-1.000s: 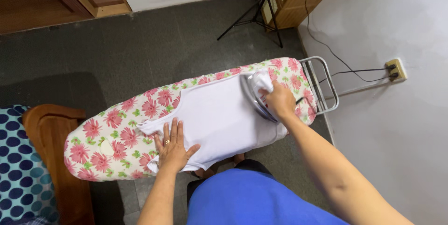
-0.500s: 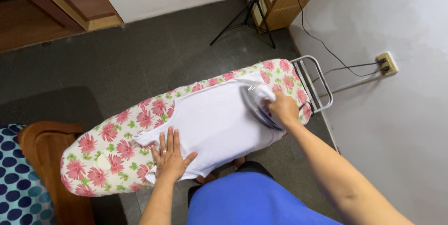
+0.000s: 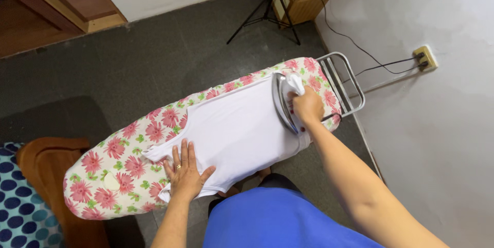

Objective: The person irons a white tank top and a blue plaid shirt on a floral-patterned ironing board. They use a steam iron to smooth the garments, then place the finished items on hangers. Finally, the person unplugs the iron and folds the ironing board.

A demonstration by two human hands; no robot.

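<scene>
A white sleeveless top lies flat on an ironing board covered in pink flower fabric. My left hand rests palm down on the top's near left part, fingers spread, a ring on one finger. My right hand grips the handle of a white and silver iron, which is tipped on its side at the top's right end, its metal sole facing left.
A metal iron rest sticks out at the board's right end, close to the white wall. A cord runs to a wall socket. A black tripod stands at the back. A wooden chair and dotted cushion are at left.
The iron and my right hand have shifted slightly toward the board's right end. My left hand stays pressed on the top. The view has tilted a little.
</scene>
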